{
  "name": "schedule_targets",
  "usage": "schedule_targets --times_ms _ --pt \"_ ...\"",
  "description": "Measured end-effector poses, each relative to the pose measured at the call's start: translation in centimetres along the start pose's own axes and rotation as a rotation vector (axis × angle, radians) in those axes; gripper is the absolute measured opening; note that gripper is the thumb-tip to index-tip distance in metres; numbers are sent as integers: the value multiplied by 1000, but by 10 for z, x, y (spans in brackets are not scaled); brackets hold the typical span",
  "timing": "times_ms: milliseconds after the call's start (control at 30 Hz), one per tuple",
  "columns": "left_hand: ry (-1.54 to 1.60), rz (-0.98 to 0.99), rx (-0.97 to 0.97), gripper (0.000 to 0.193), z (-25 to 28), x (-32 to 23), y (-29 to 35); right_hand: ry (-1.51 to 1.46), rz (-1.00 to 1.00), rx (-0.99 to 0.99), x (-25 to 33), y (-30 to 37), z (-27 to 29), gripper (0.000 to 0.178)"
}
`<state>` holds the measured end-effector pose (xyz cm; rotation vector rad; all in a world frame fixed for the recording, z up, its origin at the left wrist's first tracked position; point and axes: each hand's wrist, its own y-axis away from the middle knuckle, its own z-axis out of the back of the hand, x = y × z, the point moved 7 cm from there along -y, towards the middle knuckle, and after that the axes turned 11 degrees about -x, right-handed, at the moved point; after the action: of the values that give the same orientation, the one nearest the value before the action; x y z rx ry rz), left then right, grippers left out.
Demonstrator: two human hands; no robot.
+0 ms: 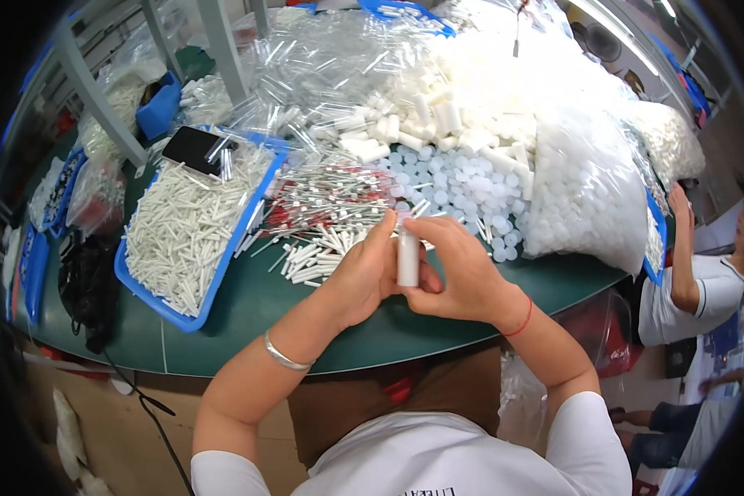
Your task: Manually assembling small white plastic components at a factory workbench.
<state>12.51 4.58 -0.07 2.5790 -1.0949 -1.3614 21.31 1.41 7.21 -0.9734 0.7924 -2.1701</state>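
Note:
A small white plastic cylinder point(407, 259) stands nearly upright between my hands, over the front part of the green table. My left hand point(367, 271) closes on it from the left, thumb near its upper end. From the other side my right hand point(467, 271) grips it, a finger at the top and the thumb by its lower end. Just beyond my hands lie a pile of thin rods with white and red parts point(326, 198), loose short white sticks point(310, 263) and translucent round caps point(450, 178). Thicker white cylinders point(426, 116) are heaped farther back.
At the left, a blue tray point(192, 322) holds many white sticks, with a black phone point(197, 150) on top. Clear tubes point(298, 70) spread behind it. A clear bag of caps point(587, 194) sits at the right. Grey posts point(221, 50) rise back left; another person point(694, 289) is at the right.

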Motion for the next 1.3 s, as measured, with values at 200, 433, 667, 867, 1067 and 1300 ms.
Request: schedule_targets --times_ms 200,433,667,867,1067,1300 --pt "-440 -217 -155 65 24 -26 1 -283 -627 -178 -6 107 81 66" --pt "-1103 -742 345 61 -82 17 47 -757 -1068 -182 14 175 69 64" --pt "-968 -870 271 33 -90 58 72 -869 -1004 -248 28 178 62 58" --pt "-936 -746 196 32 -81 64 77 -271 -591 -159 39 157 94 64" --pt "-912 -726 267 31 -77 74 76 10 -290 17 58 135 88 62" --pt "-725 -413 205 30 -64 93 66 -66 -377 23 47 141 81 70"
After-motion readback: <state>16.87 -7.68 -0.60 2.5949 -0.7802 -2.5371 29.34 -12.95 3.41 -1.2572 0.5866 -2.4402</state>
